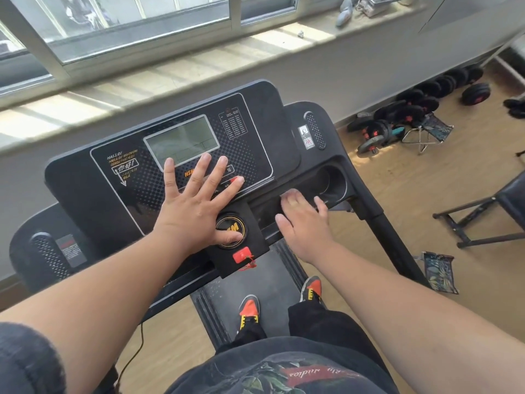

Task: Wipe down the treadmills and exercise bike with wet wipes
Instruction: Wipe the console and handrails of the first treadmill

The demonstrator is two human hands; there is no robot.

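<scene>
I stand on the treadmill [255, 302] belt, both hands on its console [119, 180]. My left hand [196, 206] lies flat with fingers spread across the control panel, fingertips reaching the grey display [181, 137] and thumb on the round yellow-ringed knob [231, 230]. My right hand [304, 223] rests, fingers fairly straight and blurred, on the tray beside the cup holder [335, 180]; something pale shows under the fingertips, perhaps a wet wipe, but I cannot tell. I judge the job to be early: this console is in hand, while the handrails, belt edges, any other treadmill and the exercise bike, none seen here, are left. The red safety key [241, 255] and its cord sit just below my left hand and could snag. Dumbbells [420, 106] and a folding stool [429, 132] lie on the floor to the right.
</scene>
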